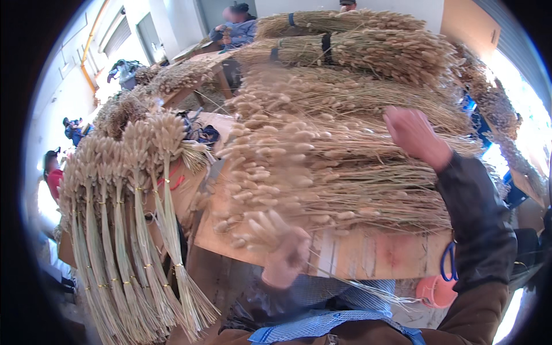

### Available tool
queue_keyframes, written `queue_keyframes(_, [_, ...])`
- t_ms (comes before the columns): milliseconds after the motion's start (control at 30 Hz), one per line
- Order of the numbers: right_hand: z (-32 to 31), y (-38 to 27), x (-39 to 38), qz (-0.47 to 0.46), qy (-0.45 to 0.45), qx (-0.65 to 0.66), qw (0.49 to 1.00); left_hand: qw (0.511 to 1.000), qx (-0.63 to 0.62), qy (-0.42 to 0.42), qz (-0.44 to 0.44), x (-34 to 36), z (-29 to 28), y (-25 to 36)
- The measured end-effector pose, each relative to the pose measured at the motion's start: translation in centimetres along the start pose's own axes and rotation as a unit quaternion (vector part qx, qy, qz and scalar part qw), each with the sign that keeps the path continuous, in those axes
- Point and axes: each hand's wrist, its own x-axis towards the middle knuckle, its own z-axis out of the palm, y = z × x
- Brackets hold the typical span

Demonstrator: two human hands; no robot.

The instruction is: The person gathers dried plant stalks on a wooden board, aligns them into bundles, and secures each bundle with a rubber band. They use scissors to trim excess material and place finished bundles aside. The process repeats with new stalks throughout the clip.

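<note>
My left hand (287,259) is closed around a small bunch of dried bunny tail grass (267,230), just over the table's near edge. Its fluffy pale heads point up and left, and its thin stems (368,290) trail to the lower right. My right hand (417,135) is over a broad pile of loose bunny tail grass (356,192), its fingers curled together among the stems. Whether a stem is in those fingers I cannot make out. Across the table, the pile's heads lie to the left and its stems to the right.
Tied bunny tail bunches (123,230) stand in a row at the left. Strapped large bundles (391,54) lie at the back. Blue-handled scissors (448,261) and a pink bucket (436,291) are at the table's near right. Another person (236,31) sits at the far side.
</note>
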Motion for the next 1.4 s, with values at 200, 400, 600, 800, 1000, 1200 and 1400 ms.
queue_keyframes(200, [14.9,1.3,10.6,0.04,-0.186,0.007,0.982,0.984,0.145,-0.092,0.052,-0.8,-2.0,0.6])
queue_keyframes(400, [17.1,2.6,11.5,0.038,-0.176,0.005,0.984,0.972,0.203,-0.033,0.115,-0.3,-3.0,0.9])
queue_keyframes(600, [4.9,3.9,14.8,0.044,0.054,-0.113,0.991,0.995,-0.036,0.041,-0.082,-0.2,-2.7,1.6])
queue_keyframes(800, [-7.9,-3.5,11.4,-0.275,0.226,-0.303,0.884,0.992,-0.095,0.07,-0.041,-0.9,-2.2,2.3])
queue_keyframes(1000, [-13.3,-11.4,-3.8,-0.229,-0.056,-0.197,0.952,0.991,-0.087,0.092,0.037,-1.3,-2.9,2.9])
queue_keyframes(1200, [-13.8,-13.9,-19.1,-0.072,-0.042,-0.087,0.993,0.993,-0.065,0.083,0.052,-1.0,-3.8,2.8])
queue_keyframes(1400, [-9.5,-16.7,-27.4,0.052,-0.077,0.114,0.989,0.995,-0.017,0.068,0.064,-1.2,-2.4,2.4])
